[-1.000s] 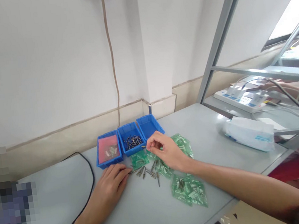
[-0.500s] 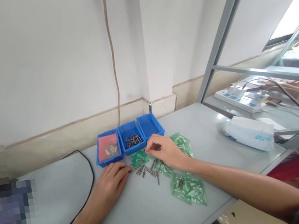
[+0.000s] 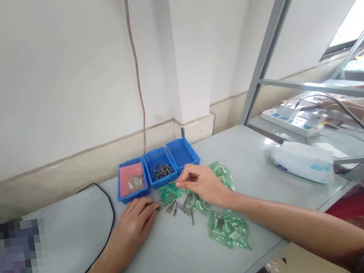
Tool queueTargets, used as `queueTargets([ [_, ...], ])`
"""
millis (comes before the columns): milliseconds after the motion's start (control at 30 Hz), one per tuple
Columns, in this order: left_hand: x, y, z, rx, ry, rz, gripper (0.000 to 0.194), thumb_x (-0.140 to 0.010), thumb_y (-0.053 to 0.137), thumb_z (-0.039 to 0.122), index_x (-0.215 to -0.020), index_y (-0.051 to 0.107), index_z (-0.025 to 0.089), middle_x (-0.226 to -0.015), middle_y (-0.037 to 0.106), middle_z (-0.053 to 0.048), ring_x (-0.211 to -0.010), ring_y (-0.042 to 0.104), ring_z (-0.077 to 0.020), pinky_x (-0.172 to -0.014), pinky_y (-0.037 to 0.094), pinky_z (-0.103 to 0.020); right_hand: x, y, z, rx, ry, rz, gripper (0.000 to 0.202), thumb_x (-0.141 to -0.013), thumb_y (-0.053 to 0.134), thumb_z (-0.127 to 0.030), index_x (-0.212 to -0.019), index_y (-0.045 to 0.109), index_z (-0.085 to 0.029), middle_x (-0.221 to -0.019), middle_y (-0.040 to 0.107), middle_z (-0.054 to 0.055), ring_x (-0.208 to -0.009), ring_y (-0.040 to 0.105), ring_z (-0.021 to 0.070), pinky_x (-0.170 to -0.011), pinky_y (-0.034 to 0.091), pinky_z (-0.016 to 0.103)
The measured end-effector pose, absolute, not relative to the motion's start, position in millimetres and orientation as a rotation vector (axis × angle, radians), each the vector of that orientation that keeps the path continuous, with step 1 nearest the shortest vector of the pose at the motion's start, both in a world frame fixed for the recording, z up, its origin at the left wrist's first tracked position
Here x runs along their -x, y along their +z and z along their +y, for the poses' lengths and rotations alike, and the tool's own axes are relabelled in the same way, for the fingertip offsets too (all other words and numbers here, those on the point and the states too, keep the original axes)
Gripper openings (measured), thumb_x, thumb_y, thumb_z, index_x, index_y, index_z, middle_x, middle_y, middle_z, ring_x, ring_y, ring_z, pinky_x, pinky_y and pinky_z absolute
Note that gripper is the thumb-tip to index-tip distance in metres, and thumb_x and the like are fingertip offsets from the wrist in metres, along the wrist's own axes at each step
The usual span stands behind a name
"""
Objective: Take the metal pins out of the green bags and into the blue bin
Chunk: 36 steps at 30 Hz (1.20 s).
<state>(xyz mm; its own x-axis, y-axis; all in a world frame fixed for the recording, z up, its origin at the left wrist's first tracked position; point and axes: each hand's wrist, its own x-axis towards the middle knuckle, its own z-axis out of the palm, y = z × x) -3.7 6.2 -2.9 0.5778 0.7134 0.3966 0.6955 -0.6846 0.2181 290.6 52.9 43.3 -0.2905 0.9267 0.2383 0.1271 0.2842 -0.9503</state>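
A light pinch in a tight spot

The right hand (image 3: pixel 204 185) has its thumb and forefinger fingers closed on a thin metal pin (image 3: pixel 173 182), which points toward the near wall of the middle box (image 3: pixel 165 181). A pin so slim probably wants a light grip behind its tip, with the wrist level to keep it from swivelling. The left hand (image 3: pixel 135 222) rests palm down, fingers close together, their tips by the loose pins (image 3: pixel 175 209); whether they grip one, I cannot tell.

The three boxes stand side by side (their rims look like the likeliest snag), so a small lift would suit any sideways move. Green bags (image 3: pixel 229 231) lie under and beside the right wrist; a dragged forearm could shift them. Between the forearms, the desk (image 3: pixel 159 266) gives the most room, and its front edge is well apart from the pins. A black cable (image 3: pixel 112 207) curves beyond the left forearm.
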Motion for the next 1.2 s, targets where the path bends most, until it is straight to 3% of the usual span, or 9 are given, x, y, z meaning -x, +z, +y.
queueTargets([
  [133, 3.1, -2.3, 6.0, -2.745, 0.703, 1.239, 0.026, -0.112, 0.049, 0.025, -0.132, 0.066, 0.024, -0.123, 0.067, -0.008, -0.110, 0.064, -0.0225, -0.097, 0.052, -0.038, -290.2, 46.2, 53.2, 0.898, 1.201, -1.611, 0.011, -0.092, 0.078, -0.031, -0.097, 0.072, -0.024, -0.084, 0.074, 0.000, -0.079, 0.069, 0.0191, -0.075, 0.054, 0.034],
  [233, 3.6, -2.9, 5.8, -2.750, 0.712, 1.241, 0.026, -0.112, 0.049, 0.025, -0.131, 0.067, 0.024, -0.123, 0.067, -0.008, -0.110, 0.064, -0.0229, -0.097, 0.052, -0.038, -290.1, 45.5, 56.4, 0.831, 1.291, -1.586, 0.019, -0.096, 0.075, -0.037, -0.111, 0.074, -0.025, -0.087, 0.074, 0.001, -0.081, 0.072, 0.0199, -0.077, 0.057, 0.035],
  [433, 4.1, -2.6, 5.2, -2.778, 0.717, 1.235, 0.026, -0.112, 0.049, 0.024, -0.131, 0.067, 0.023, -0.123, 0.067, -0.008, -0.110, 0.063, -0.0226, -0.097, 0.052, -0.039, -290.4, 44.9, 62.2, 0.813, 1.557, -1.419, 0.034, -0.094, 0.075, -0.053, -0.100, 0.070, -0.020, -0.085, 0.072, 0.003, -0.076, 0.073, 0.0197, -0.066, 0.055, 0.031],
  [667, 2.8, -1.1, 4.2, -2.777, 0.733, 1.226, 0.026, -0.112, 0.050, 0.022, -0.131, 0.066, 0.024, -0.122, 0.068, -0.008, -0.109, 0.063, -0.0229, -0.094, 0.052, -0.038, -290.2, 46.3, 60.2, 0.765, 1.824, -1.186, 0.041, -0.097, 0.072, -0.057, -0.089, 0.058, -0.019, -0.068, 0.056, -0.005, -0.055, 0.050, 0.0094, -0.056, 0.039, 0.024],
  [867, 1.6, 0.0, 5.2, -2.776, 0.736, 1.209, 0.026, -0.112, 0.049, 0.022, -0.131, 0.066, 0.023, -0.122, 0.068, -0.009, -0.108, 0.064, -0.0229, -0.094, 0.052, -0.039, -289.2, 47.5, 60.8, 0.783, 1.649, -1.273, 0.035, -0.094, 0.077, -0.052, -0.096, 0.060, -0.021, -0.087, 0.065, -0.001, -0.063, 0.056, 0.0111, -0.060, 0.044, 0.026],
  [1033, 0.2, 1.3, 5.3, -2.768, 0.731, 1.219, 0.025, -0.112, 0.049, 0.023, -0.130, 0.067, 0.023, -0.121, 0.068, -0.009, -0.107, 0.064, -0.0228, -0.094, 0.053, -0.039, -289.8, 43.9, 60.9, 0.879, 1.357, -1.480, 0.025, -0.095, 0.076, -0.043, -0.098, 0.060, -0.024, -0.072, 0.056, -0.006, -0.059, 0.056, 0.0136, -0.058, 0.046, 0.028],
  [1200, 0.3, 2.2, 4.4, -2.756, 0.727, 1.243, 0.026, -0.112, 0.049, 0.024, -0.130, 0.067, 0.024, -0.121, 0.068, -0.008, -0.108, 0.064, -0.0232, -0.094, 0.053, -0.039, -289.9, 43.0, 56.5, 0.895, 1.045, -1.647, 0.010, -0.098, 0.072, -0.032, -0.097, 0.066, -0.024, -0.085, 0.063, -0.001, -0.076, 0.061, 0.0167, -0.071, 0.050, 0.031],
])
